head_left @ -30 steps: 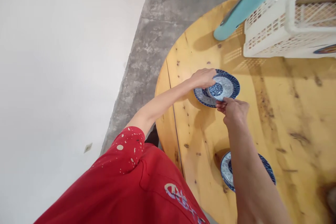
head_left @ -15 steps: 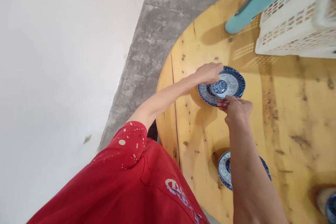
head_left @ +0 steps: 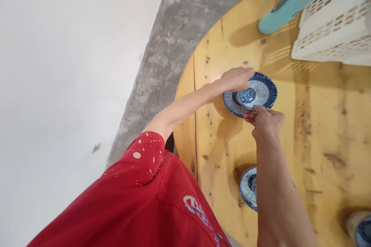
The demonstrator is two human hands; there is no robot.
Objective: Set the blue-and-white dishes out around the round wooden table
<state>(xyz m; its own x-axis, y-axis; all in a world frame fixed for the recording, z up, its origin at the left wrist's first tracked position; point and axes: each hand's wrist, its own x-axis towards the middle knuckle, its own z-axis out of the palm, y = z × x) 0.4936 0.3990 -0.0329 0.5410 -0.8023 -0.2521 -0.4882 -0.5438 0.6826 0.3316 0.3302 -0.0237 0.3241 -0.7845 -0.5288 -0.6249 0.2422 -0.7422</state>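
My left hand (head_left: pixel 237 78) is closed on the upper left edge of a blue-and-white patterned plate (head_left: pixel 262 92). My right hand (head_left: pixel 266 119) pinches the near edge of that plate, thumb on top. Beneath it, a second blue-and-white plate (head_left: pixel 230 104) shows at the left; whether the two touch I cannot tell. Closer to me, another blue-and-white plate (head_left: pixel 247 190) sits on the wooden table (head_left: pixel 218 139), partly hidden by my right forearm.
A white perforated plastic basket (head_left: pixel 317 44) stands at the table's far right, with a turquoise tube-like object (head_left: pixel 279 15) leaning beside it. A blue-patterned dish (head_left: pixel 362 231) is cut off at the lower right corner. A white wall (head_left: pixel 72 54) lies to the left.
The view has shifted slightly, so the table and basket appear a little farther right. Both hands keep their hold on the plate, with no clear movement against the table.
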